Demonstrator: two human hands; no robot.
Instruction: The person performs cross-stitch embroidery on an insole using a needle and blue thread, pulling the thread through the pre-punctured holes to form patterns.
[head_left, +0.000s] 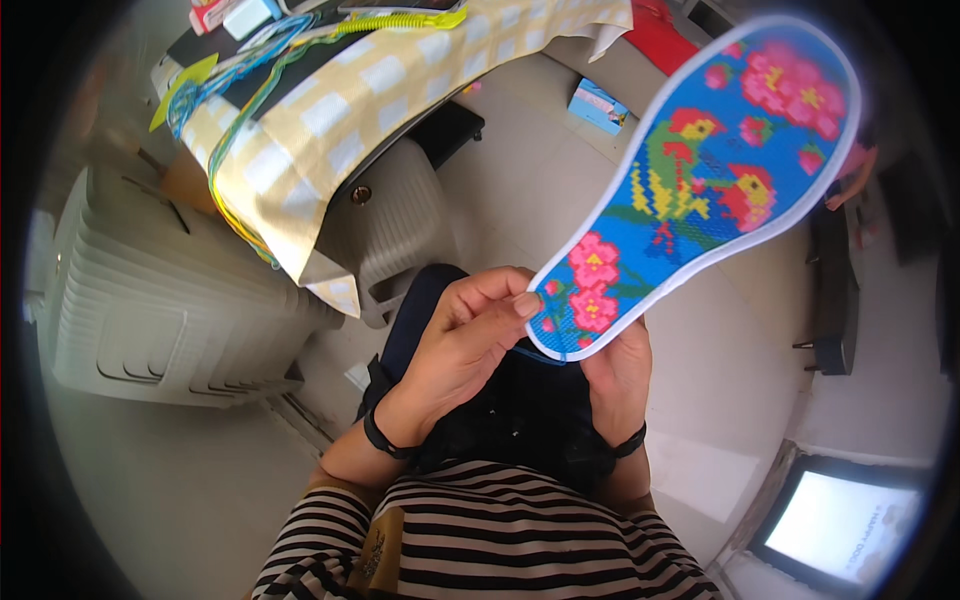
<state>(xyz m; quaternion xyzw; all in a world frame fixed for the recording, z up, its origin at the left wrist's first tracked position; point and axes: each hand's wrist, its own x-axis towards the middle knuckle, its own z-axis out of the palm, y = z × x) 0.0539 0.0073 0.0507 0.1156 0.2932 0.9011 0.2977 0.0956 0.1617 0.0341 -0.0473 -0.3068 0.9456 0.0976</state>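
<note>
An embroidered shoe insole (652, 202), blue with pink flowers, red and yellow birds and a white edging, is held up in front of me. Its narrow heel end is nearest my body and its wide end tilts up to the right. My left hand (472, 330) pinches the heel's left edge between thumb and fingers. Behind the heel's lower right edge is my right hand (622, 367), its fingers mostly hidden by the insole. A blue thread (544, 356) runs along the heel's bottom edge towards my left hand.
Coloured thread skeins (247, 127) hang over a table with a checked cloth (337, 105) at the upper left. Stacked plastic stools (165, 300) stand at the left, another stool (397, 217) under the table. A blue box (598, 107) lies beyond; a person (859, 169) is partly visible at the right.
</note>
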